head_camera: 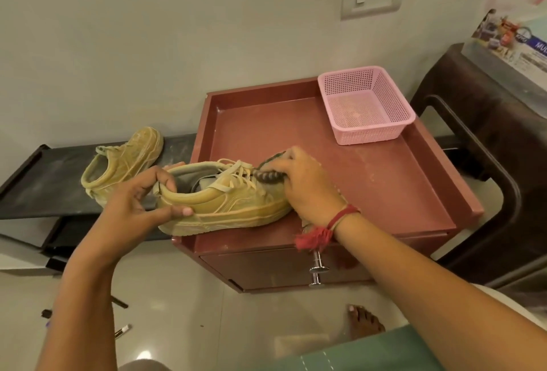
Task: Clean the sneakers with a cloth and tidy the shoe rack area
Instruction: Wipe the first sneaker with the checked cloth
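Note:
A tan sneaker point(225, 205) rests on its sole at the front left corner of the red-brown cabinet top point(370, 187). My left hand point(145, 196) grips its heel collar, thumb along the side. My right hand point(307, 184) holds a dark striped cloth point(270, 175) pressed against the laces and toe area. The second tan sneaker point(124, 163) stands apart on the dark low shoe rack point(38, 181) to the left, toe pointing away.
A pink mesh basket point(367, 107) stands at the cabinet's back right corner. A dark plastic stool point(485, 139) with a printed box is on the right. Pens point(121, 330) lie on the tiled floor. My bare foot point(364, 323) is below the cabinet's drawer handle point(318, 270).

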### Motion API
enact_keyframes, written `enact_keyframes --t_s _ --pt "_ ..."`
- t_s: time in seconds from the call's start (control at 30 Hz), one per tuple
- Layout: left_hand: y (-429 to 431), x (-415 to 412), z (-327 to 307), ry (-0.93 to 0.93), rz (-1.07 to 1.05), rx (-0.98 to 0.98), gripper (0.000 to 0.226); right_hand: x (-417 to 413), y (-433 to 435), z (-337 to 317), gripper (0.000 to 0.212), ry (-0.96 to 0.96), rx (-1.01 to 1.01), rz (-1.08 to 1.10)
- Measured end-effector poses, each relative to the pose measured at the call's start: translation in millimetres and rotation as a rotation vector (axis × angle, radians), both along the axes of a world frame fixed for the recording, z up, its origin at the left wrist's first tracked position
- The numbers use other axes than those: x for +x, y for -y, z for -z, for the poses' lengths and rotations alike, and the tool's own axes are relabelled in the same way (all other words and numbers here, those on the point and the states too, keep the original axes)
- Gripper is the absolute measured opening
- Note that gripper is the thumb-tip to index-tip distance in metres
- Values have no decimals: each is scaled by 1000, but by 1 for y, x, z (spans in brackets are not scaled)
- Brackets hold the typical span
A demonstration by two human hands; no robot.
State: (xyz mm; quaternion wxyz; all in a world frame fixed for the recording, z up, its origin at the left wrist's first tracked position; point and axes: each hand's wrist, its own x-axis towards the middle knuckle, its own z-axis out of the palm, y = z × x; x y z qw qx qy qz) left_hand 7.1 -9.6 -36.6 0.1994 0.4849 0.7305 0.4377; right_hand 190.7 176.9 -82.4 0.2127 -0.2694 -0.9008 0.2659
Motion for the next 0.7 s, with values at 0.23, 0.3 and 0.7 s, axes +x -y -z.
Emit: enact_keyframes --t_s 0.23,0.3,0.7 --pt "-1 -1 -1 8 10 10 36 2 21 8 25 396 555 18" --pt "0 -2 1 7 16 6 34 0 20 0 9 359 559 90" --pt "-9 27 7 -832 -204 -113 40 5 3 9 18 246 452 9"
